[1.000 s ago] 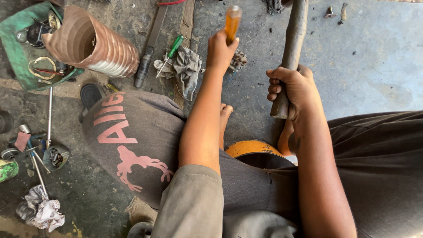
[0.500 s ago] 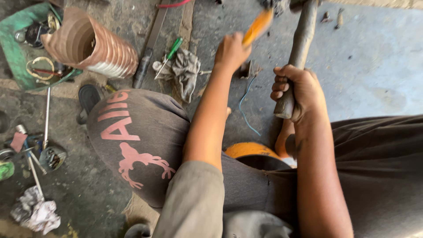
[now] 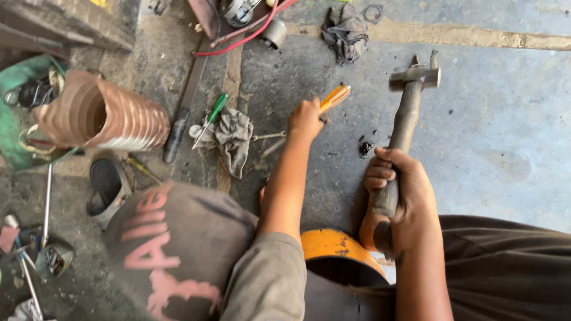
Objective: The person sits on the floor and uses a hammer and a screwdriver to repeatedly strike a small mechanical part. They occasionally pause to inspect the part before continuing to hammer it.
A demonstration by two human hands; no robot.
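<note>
My right hand is closed around the wooden handle of a hammer, low on the shaft, so the steel head sits well forward, in the upper right of the frame, raised above the concrete floor. The low grip gives the head its longest swing.

My left hand is closed around a tool with an orange handle, at centre frame. Only the handle end shows past my fist; the working end is hidden below my hand, so I cannot tell its tip. The handle tilts up and to the right, toward the hammer head, and the two are near but apart.

An orange rounded part lies between my knees at lower centre, just below both forearms.

Left of my left hand, a grey rag lies on the floor with a green-handled screwdriver resting on its edge. A ribbed copper-coloured sleeve lies on its side at upper left.
</note>
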